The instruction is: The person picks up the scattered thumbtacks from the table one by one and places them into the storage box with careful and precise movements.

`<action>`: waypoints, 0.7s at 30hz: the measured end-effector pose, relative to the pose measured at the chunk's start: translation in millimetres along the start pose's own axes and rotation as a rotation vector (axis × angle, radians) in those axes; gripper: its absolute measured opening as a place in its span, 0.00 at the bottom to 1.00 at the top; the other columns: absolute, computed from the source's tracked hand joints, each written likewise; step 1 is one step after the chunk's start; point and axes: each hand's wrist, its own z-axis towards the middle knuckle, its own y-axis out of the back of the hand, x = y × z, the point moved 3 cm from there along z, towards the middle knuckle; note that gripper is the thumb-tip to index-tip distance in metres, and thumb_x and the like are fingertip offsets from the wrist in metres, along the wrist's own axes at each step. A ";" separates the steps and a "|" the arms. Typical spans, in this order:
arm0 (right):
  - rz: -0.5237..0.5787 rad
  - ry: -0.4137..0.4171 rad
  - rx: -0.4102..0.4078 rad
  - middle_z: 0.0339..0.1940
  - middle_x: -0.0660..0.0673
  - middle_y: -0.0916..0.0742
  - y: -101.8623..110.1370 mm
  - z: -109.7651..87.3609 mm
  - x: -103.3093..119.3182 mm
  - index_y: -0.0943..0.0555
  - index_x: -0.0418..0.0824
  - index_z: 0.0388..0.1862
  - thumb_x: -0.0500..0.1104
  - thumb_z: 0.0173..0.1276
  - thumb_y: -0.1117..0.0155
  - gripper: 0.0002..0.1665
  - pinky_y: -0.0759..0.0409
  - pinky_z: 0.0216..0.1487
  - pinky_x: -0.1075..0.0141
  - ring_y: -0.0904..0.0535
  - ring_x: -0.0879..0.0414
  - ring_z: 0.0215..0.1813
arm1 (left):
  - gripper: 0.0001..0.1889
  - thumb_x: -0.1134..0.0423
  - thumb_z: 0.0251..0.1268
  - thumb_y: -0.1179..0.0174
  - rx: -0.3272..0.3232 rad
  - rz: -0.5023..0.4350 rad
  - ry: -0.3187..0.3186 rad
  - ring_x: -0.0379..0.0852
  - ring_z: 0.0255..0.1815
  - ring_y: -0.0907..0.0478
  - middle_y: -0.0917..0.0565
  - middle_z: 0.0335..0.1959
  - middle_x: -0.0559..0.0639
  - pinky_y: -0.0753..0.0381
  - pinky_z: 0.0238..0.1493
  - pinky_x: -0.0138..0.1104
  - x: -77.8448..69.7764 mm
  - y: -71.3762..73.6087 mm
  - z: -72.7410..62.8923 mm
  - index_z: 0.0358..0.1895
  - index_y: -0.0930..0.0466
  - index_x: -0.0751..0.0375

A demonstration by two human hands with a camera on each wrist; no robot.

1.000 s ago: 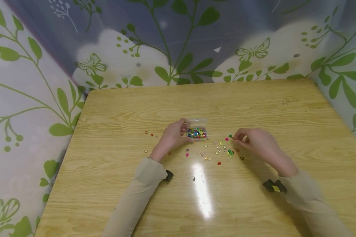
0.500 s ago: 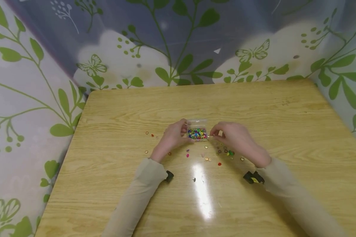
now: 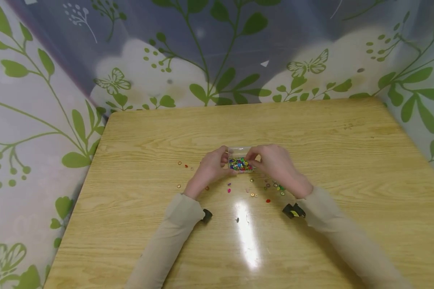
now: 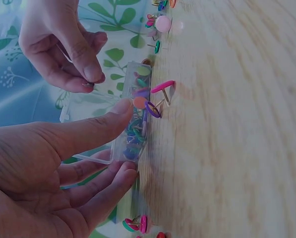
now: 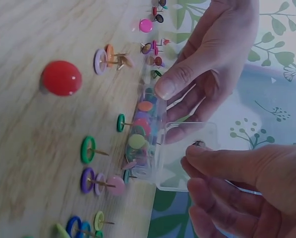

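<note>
A small clear plastic box (image 3: pixel 240 151) full of colourful thumbtacks (image 3: pixel 240 164) stands on the table with its lid raised. My left hand (image 3: pixel 211 165) grips the box at its left end, the thumb (image 4: pixel 105 126) on the front wall and fingers at the side. Over the box's right part is my right hand (image 3: pixel 275 163). Between its thumb and forefinger it pinches a thumbtack (image 5: pixel 199 144), of which just a dark metallic bit shows; its colour cannot be told. Loose tacks lie close in front of the box, among them a pink tack (image 4: pixel 162 86) and a red tack (image 5: pixel 62 78).
More tacks lie scattered on the wooden table (image 3: pixel 148 136), mostly below the right hand, such as another red tack (image 3: pixel 268 201). A lone tack (image 3: pixel 237 220) lies nearer the front. Leaf-patterned curtains (image 3: pixel 220 60) stand along the table's back and sides.
My right hand has moved left from the scattered tacks to over the box, carrying a small tack. The left hand and the box have stayed in place.
</note>
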 end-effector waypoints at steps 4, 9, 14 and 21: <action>0.007 -0.022 -0.021 0.34 0.49 0.09 -2.9 2.0 -1.2 0.10 0.44 0.37 0.40 0.64 0.26 0.03 0.46 0.15 0.72 0.42 0.64 0.14 | 0.32 0.61 0.56 0.23 -0.002 -0.005 -0.007 0.51 0.55 0.20 0.17 0.54 0.56 0.19 0.59 0.41 0.5 -0.1 -0.2 0.63 0.25 0.61; 0.012 -0.025 -0.039 0.34 0.48 0.09 -4.1 2.0 -1.6 0.11 0.44 0.37 0.40 0.65 0.26 0.03 0.46 0.15 0.72 0.43 0.63 0.14 | 0.31 0.61 0.56 0.23 -0.003 -0.006 -0.009 0.51 0.55 0.20 0.16 0.53 0.56 0.19 0.59 0.41 1.1 -0.2 -0.2 0.63 0.25 0.61; 0.007 -0.015 -0.045 0.33 0.49 0.09 -4.9 2.1 -1.1 0.11 0.44 0.36 0.40 0.64 0.26 0.02 0.47 0.15 0.72 0.44 0.64 0.14 | 0.31 0.61 0.56 0.23 -0.003 -0.009 -0.010 0.51 0.54 0.20 0.17 0.52 0.56 0.19 0.58 0.42 0.8 0.2 -0.5 0.63 0.25 0.62; 0.028 -0.057 0.002 0.36 0.47 0.09 1.2 1.3 -5.7 0.11 0.44 0.38 0.41 0.67 0.27 0.03 0.35 0.18 0.69 0.31 0.62 0.17 | 0.32 0.61 0.55 0.23 0.000 -0.016 0.002 0.51 0.54 0.20 0.17 0.53 0.56 0.19 0.59 0.41 1.0 0.0 0.0 0.63 0.25 0.61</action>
